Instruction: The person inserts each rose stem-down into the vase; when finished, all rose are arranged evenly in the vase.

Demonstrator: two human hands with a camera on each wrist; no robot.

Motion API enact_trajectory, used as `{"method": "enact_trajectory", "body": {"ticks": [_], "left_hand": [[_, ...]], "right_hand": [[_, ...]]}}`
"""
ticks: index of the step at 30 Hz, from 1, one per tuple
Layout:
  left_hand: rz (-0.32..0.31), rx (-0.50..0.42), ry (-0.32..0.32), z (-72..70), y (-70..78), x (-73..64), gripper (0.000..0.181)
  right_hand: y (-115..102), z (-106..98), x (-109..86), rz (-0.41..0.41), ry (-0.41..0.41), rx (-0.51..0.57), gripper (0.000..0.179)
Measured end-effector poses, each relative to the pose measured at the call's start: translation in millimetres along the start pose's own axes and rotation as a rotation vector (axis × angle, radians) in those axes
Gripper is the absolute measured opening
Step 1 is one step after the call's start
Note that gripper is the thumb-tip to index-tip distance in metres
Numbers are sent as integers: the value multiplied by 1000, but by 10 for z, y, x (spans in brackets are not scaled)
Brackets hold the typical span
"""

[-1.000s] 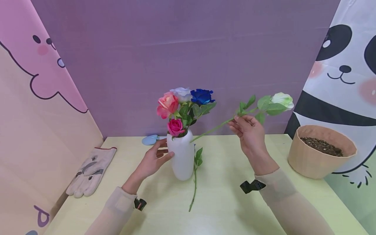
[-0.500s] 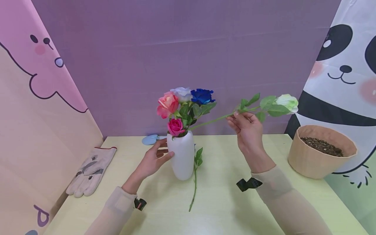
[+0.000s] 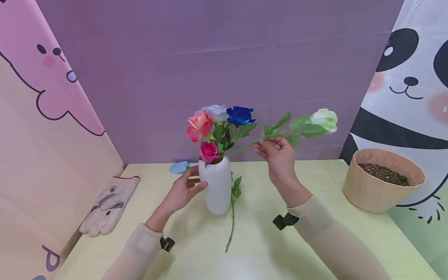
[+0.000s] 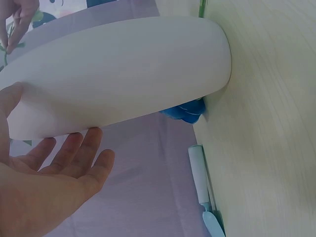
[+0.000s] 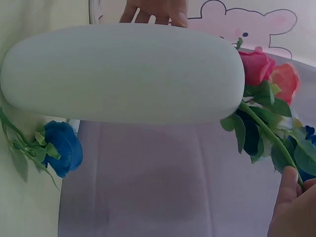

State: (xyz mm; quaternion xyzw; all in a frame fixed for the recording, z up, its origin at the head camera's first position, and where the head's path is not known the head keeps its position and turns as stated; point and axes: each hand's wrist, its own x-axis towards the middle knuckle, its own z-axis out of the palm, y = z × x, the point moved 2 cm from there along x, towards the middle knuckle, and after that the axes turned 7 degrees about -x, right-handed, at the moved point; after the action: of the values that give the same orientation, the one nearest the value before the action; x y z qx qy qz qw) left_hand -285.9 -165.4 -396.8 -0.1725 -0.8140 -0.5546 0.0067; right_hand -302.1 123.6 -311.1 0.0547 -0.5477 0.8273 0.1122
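A white vase (image 3: 217,190) stands upright, holding a coral rose (image 3: 199,126), a pale lilac rose (image 3: 217,113), a blue rose (image 3: 240,115) and a magenta rose (image 3: 209,152). My left hand (image 3: 180,193) steadies its left side, thumb in front and fingers behind. Thumb and fingers of my right hand (image 3: 281,161) pinch the stem of a white-green rose (image 3: 323,119), which leans far right. In the right wrist view, that rose's green stem (image 5: 269,132) reaches the vase mouth; its tip is hidden there. Behind the vase's base lies another blue rose (image 5: 63,148), its stem pointing toward me.
A work glove (image 3: 108,206) lies at the table's left edge. Behind the left hand is a small light-blue trowel (image 3: 179,167). On the right stands a peach-coloured pot (image 3: 367,194) with dark soil. Printed cloth walls rise at the back and sides.
The white-green rose's stem end has risen from beside the vase neck to its mouth. My right hand has then moved left toward the vase with it. The left hand has stayed put.
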Motion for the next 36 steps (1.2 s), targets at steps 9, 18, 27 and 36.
{"method": "enact_trajectory", "body": {"ticks": [9,18,27,36], "left_hand": [[-22,-12,4,7,-15,0,67],[-1,-8,-1,1,9,-11,66],[-10,-15,-2,4,0,-1,66],[-14,-24,-1,8,-4,4,66]], "right_hand": [[129,137,-19,22,-59,-41,8],[183,171,-25,7,-38,-47,10],[119,175,8,-18,-48,-283,7],[193,278,56,-26,-61,-247,6]]}}
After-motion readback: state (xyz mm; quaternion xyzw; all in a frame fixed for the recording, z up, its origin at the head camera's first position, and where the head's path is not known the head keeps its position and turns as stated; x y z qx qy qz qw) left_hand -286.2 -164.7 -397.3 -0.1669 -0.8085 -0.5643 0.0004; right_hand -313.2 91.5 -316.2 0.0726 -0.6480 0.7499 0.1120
